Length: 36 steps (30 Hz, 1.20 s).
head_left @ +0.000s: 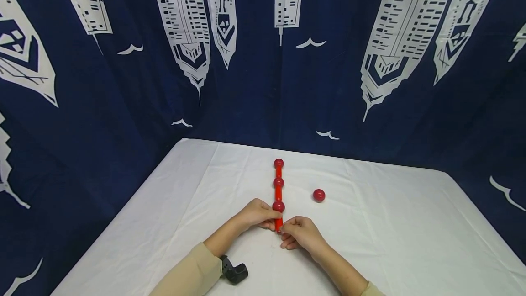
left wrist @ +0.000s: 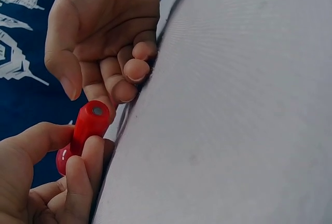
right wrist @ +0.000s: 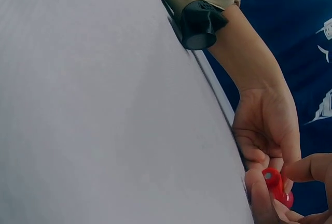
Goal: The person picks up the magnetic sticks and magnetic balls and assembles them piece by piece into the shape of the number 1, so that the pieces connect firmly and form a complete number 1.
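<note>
A straight chain of red balls and red rods runs away from me in the head view, with a far ball [head_left: 278, 163] and a middle ball [head_left: 278, 182]. My left hand [head_left: 257, 214] pinches the nearest red rod [left wrist: 92, 123] between thumb and fingers, just below the near ball [head_left: 278, 206]. A small grey metal disc shows in the rod's free end. Beside that end is my right hand [head_left: 303, 234], its fingers loosely bent and its thumb apart from the rod. The right forefinger is close to the rod; whether it touches cannot be told.
A loose red ball [head_left: 318, 195] lies on the white-covered table [head_left: 402, 232], right of the chain. A black camera [head_left: 235, 272] is strapped at the left wrist. Behind the table hangs a dark blue curtain [head_left: 255, 104] with white building prints.
</note>
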Available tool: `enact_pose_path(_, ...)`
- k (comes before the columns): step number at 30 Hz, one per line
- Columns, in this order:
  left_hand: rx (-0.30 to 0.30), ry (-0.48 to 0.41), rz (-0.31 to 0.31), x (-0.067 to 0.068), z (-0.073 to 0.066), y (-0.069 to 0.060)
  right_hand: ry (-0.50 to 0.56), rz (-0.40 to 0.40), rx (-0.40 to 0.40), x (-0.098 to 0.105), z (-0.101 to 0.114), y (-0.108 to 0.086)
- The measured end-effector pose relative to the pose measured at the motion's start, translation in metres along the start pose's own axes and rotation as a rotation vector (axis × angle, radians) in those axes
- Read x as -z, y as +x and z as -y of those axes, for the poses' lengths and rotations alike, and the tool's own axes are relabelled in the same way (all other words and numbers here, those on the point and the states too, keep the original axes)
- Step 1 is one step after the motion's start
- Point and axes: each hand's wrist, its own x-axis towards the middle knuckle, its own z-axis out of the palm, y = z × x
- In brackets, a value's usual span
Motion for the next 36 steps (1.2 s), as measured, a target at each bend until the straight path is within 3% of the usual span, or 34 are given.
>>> enact_pose_path(9, 0.018, -0.003, 0.003, 0.001, -0.001, -0.002, -0.065, -0.086, 0.0, 0.02, 0.003, 0.006)
enact_pose_path(25, 0.035, -0.006, 0.009, 0.002, 0.0, 0.0, -0.205, -0.166, 0.035, 0.074, 0.032, 0.011)
enact_pose_path(36, 0.027, 0.003, 0.02, 0.003, 0.001, 0.0, -0.388, -0.234, 0.059, 0.104, 0.034, 0.025)
